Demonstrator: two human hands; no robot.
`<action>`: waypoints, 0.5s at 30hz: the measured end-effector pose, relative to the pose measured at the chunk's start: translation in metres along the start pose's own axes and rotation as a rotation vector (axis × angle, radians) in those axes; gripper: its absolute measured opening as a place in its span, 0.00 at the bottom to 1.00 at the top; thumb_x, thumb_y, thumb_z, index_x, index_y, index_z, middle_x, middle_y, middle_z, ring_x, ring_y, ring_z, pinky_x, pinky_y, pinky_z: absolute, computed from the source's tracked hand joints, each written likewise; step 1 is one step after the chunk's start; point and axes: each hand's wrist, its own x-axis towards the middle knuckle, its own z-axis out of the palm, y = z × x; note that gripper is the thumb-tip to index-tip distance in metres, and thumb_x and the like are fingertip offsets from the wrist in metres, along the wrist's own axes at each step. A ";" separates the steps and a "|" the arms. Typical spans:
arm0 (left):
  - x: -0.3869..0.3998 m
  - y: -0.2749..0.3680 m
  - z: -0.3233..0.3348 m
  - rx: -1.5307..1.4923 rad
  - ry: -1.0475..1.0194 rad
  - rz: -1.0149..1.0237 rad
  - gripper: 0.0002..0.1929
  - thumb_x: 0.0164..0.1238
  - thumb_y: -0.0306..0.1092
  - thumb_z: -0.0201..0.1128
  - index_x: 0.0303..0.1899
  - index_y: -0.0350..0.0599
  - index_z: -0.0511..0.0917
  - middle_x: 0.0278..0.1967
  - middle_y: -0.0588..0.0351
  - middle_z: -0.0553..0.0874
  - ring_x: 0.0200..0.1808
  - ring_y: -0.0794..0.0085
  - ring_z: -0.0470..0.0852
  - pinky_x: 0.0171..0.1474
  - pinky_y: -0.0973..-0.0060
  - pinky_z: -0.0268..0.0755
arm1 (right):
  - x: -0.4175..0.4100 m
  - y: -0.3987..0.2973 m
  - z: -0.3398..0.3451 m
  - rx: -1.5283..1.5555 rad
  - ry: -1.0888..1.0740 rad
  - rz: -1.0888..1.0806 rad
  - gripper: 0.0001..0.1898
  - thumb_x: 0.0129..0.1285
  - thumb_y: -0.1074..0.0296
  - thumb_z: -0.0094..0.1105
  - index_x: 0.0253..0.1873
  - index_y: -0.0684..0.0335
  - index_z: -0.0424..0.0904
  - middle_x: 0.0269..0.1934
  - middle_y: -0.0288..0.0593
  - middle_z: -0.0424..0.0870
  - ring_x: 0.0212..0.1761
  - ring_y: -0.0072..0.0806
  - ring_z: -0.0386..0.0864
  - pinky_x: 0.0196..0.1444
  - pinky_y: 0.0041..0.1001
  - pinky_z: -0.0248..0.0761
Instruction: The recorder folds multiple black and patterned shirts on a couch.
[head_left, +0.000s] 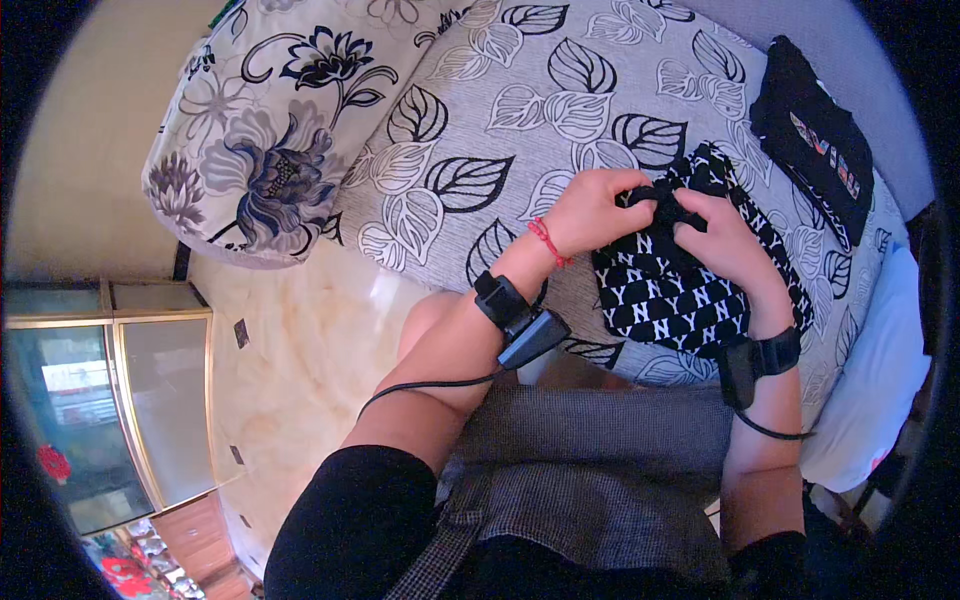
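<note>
A black garment with a white letter pattern (675, 300) lies on a grey leaf-patterned cover (450, 142) in front of me. My left hand (600, 210), with a red beaded bracelet at the wrist, pinches a bunched black part of it near its upper edge. Close beside it, my right hand (724, 236) grips the same bunched part between thumb and fingers. What exactly the fingertips hold is partly hidden in the folds. Both wrists wear black straps with small devices and cables.
A folded black garment with a colourful print (817, 142) lies at the upper right. A floral-patterned cushion or cover (277, 150) is at the upper left. Pale blue fabric (870, 382) hangs at the right edge. A glass-fronted cabinet (165, 405) stands at the left on the tiled floor.
</note>
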 end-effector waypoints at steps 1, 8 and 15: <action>0.000 0.002 -0.001 0.033 -0.018 0.010 0.14 0.56 0.39 0.63 0.39 0.39 0.79 0.25 0.55 0.81 0.29 0.78 0.77 0.34 0.78 0.71 | 0.001 0.002 0.002 -0.002 0.002 0.001 0.13 0.52 0.69 0.54 0.42 0.70 0.73 0.30 0.49 0.79 0.32 0.31 0.76 0.39 0.28 0.69; -0.013 0.001 0.007 0.033 0.004 -0.110 0.12 0.58 0.34 0.61 0.41 0.39 0.79 0.29 0.58 0.82 0.31 0.81 0.78 0.36 0.80 0.71 | -0.001 0.012 0.005 -0.025 0.046 -0.017 0.12 0.55 0.64 0.55 0.38 0.68 0.75 0.29 0.53 0.78 0.31 0.43 0.77 0.36 0.33 0.70; -0.008 0.004 0.004 -0.023 0.082 -0.193 0.13 0.55 0.29 0.63 0.43 0.38 0.75 0.37 0.50 0.81 0.39 0.66 0.80 0.45 0.75 0.71 | 0.005 0.013 0.004 -0.065 -0.007 0.075 0.12 0.57 0.68 0.55 0.44 0.66 0.75 0.29 0.50 0.79 0.29 0.41 0.77 0.36 0.30 0.70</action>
